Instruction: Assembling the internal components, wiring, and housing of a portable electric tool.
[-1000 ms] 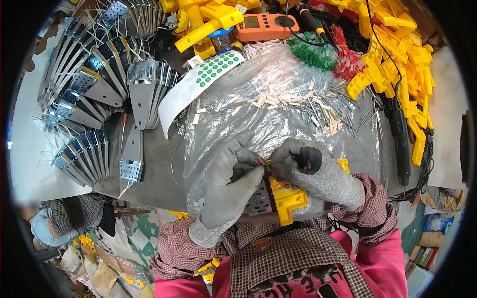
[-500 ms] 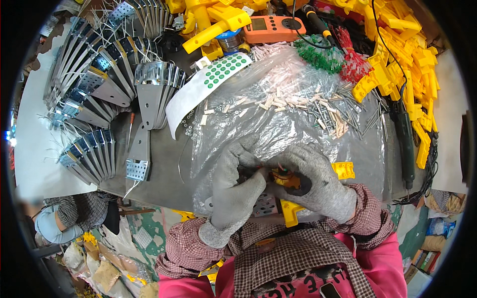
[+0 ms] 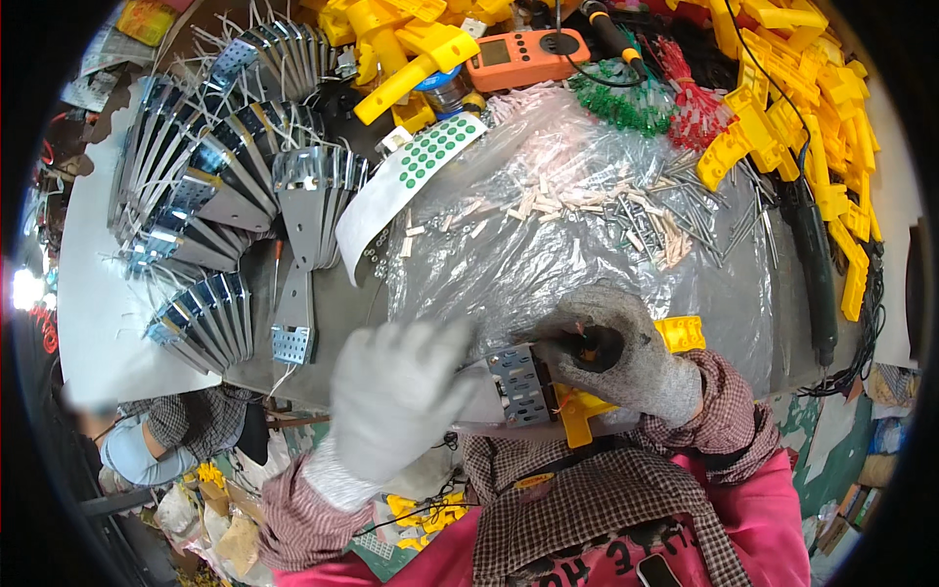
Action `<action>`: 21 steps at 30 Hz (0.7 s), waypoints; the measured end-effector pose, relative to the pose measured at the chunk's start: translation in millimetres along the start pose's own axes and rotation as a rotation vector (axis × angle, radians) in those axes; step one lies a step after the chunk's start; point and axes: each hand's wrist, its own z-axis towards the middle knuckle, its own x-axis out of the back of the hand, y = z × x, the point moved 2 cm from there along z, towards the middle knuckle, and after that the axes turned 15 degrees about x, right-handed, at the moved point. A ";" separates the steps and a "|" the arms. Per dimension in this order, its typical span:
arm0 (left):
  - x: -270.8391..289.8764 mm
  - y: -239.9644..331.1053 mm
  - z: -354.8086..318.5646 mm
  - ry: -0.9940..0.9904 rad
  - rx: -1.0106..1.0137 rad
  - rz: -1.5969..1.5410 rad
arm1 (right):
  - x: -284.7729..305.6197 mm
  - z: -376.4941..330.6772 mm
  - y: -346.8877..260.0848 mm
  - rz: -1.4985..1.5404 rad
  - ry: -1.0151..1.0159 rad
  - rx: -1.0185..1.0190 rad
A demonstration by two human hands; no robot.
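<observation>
My left hand point(image 3: 396, 396), in a grey glove, is blurred with its fingers stretched out and nothing visible in them. Just right of its fingertips lies a perforated metal bracket point(image 3: 518, 385) with a flat grey arm. My right hand point(image 3: 631, 357), gloved with dark-stained fingertips, is curled around a yellow plastic part point(image 3: 584, 413) at the bracket's right end. A thin reddish wire end point(image 3: 580, 327) shows between its fingers. Most of the yellow part's upper side is hidden by the hand. Another yellow piece point(image 3: 681, 334) lies behind my right wrist.
Fanned metal brackets point(image 3: 201, 318) with white wires crowd the left. A sheet of green round stickers point(image 3: 430, 161), an orange multimeter point(image 3: 523, 59), and green point(image 3: 621, 103) and red point(image 3: 696, 122) component bundles stand behind. Screws point(image 3: 685, 220) lie on plastic film point(image 3: 469, 284). A dark power screwdriver point(image 3: 814, 284) is at right.
My left hand has left the right hand and swung left, its fingers opening out. More of the perforated bracket now shows. My right hand stays nearly in place.
</observation>
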 end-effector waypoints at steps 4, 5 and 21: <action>-4.9 39.3 17.8 0.221 -0.533 0.582 | 2.9 -5.6 3.9 -0.024 -0.019 0.003; -7.4 37.6 19.0 0.154 -0.468 0.511 | 1.8 -5.5 4.5 0.086 0.020 -0.003; -26.3 28.5 21.4 -0.203 0.425 -1.015 | 6.7 -3.0 2.3 0.105 0.104 -0.006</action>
